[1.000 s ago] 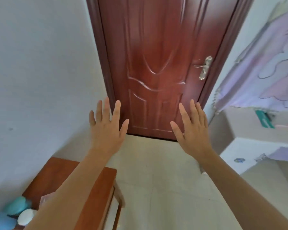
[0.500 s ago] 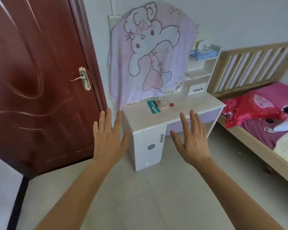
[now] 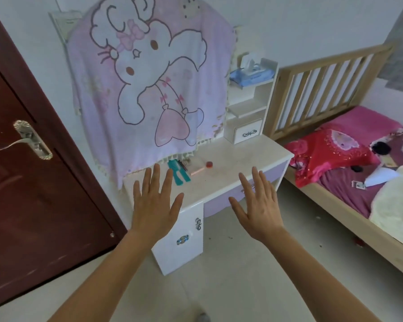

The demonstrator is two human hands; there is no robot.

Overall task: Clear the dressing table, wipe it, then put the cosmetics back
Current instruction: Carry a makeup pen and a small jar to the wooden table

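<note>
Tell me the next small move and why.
Probably reach the left hand to the teal comb, the item nearest it, and pick it up: it and the right hand are open and empty, and the dressing table still carries the comb, a pink stick and a red container.

A dark red wooden door point(image 3: 33, 194) with a silver lever handle point(image 3: 30, 140) stands on the left. A pink cartoon-rabbit blanket point(image 3: 149, 89) hangs against the wall. On the right, a wooden bed point(image 3: 349, 217) with a slatted headboard point(image 3: 335, 59) carries a red printed pillow point(image 3: 330, 147) and a cream fluffy blanket point(image 3: 396, 205).
</note>
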